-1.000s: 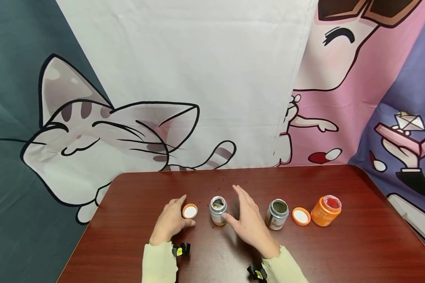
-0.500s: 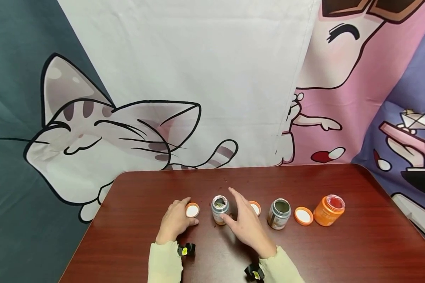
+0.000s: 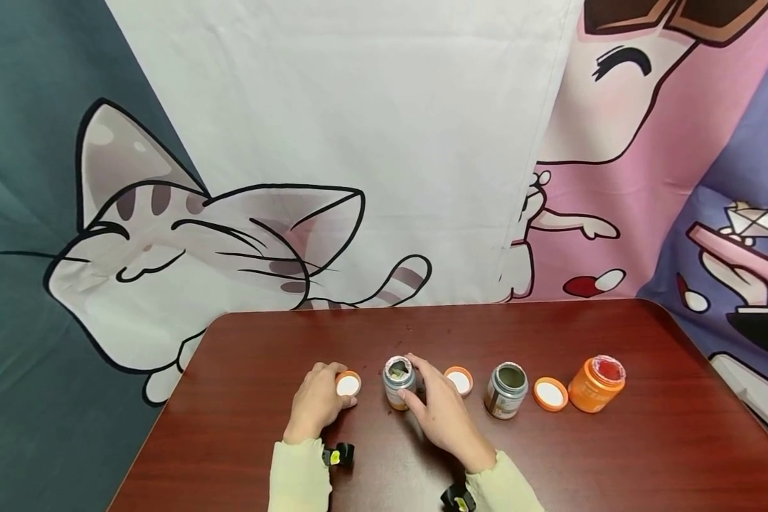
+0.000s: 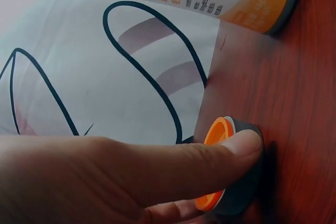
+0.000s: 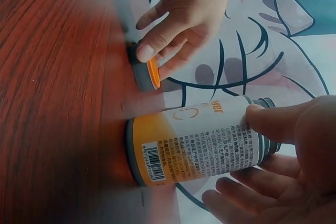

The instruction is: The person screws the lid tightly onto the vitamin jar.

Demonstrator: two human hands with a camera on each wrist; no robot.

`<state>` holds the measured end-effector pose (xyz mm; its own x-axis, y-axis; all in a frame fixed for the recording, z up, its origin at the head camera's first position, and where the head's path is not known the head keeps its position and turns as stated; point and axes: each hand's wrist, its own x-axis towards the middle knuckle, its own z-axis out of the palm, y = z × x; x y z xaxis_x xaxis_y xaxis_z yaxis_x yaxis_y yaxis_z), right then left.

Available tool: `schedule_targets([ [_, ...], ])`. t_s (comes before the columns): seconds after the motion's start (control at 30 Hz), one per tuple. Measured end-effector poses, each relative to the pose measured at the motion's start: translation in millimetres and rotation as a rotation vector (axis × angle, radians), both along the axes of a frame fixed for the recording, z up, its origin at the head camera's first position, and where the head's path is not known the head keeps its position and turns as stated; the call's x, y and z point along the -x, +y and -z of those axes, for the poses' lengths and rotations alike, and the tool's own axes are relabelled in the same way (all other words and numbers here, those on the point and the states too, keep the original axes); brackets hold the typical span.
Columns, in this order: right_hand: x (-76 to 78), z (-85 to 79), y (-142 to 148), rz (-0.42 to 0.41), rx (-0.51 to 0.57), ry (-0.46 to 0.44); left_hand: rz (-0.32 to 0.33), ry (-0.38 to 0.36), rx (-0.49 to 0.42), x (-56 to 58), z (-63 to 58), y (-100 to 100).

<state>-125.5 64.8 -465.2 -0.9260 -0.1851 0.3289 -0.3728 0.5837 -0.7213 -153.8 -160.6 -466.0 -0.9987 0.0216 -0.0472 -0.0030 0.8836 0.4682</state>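
Left of centre on the table, my left hand (image 3: 316, 402) pinches a dark grey lid (image 4: 242, 192) with an orange inner rim, which lies with its white inside up. The thumb presses one side of it and fingers lie at the other. To the right stands an uncapped supplement bottle (image 3: 400, 382), upright, white and orange with a grey neck; something pale and greenish shows inside its mouth. My right hand (image 3: 444, 416) holds this bottle near the neck, thumb (image 5: 262, 116) in front and index finger behind. Its remaining fingers stay off the bottle, loosely bent.
Right of my right hand lie an upturned lid (image 3: 459, 381), an open grey bottle (image 3: 506, 390), another upturned lid (image 3: 550, 394) and an open orange bottle (image 3: 593, 387). The brown table (image 3: 653, 455) ends at a printed cloth (image 3: 422, 142) behind.
My right hand has drawn in to the bottle, its thumb and index finger now on the neck area. The lid behind that hand has come into view. The left hand stays at its lid.
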Motion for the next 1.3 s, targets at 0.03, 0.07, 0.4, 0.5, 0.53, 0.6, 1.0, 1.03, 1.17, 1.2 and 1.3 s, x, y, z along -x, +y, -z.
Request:
schedule_targets([
  [0.03,-0.2,-0.1,0,0.0,0.003,-0.01,0.001,0.001,0.0,-0.1,0.0,-1],
  [0.07,-0.3,0.0,0,0.0,0.01,-0.019,0.001,0.001,-0.002,-0.3,0.0,-2],
  [0.4,-0.1,1.9,0,-0.001,0.043,-0.043,-0.019,0.034,-0.034,-1.0,-3.3,-4],
  [0.5,0.3,1.8,0,-0.006,0.045,-0.054,-0.022,0.048,-0.049,-0.9,-6.2,-4],
  [0.53,0.7,1.7,0,-0.008,0.046,-0.059,-0.023,0.053,-0.052,-1.0,-7.1,-3],
  [0.6,1.3,1.6,1,-0.011,0.041,-0.059,-0.022,0.059,-0.056,-1.4,-9.3,-3],
  [1.0,2.6,1.4,1,-0.001,0.061,-0.1,0.015,0.115,-0.122,-4.1,-24.6,4],
  [1.03,2.6,1.2,1,0.001,0.062,-0.101,0.022,0.12,-0.126,-4.3,-25.7,4],
  [1.17,2.1,0.9,2,0.003,0.066,-0.107,0.045,0.131,-0.134,-5.9,-30.3,6],
  [1.2,1.8,0.8,2,0.001,0.068,-0.111,0.05,0.135,-0.135,-6.4,-31.2,6],
  [1.3,1.7,1.0,1,-0.003,0.073,-0.115,0.073,0.161,-0.136,-7.7,-34.1,7],
])
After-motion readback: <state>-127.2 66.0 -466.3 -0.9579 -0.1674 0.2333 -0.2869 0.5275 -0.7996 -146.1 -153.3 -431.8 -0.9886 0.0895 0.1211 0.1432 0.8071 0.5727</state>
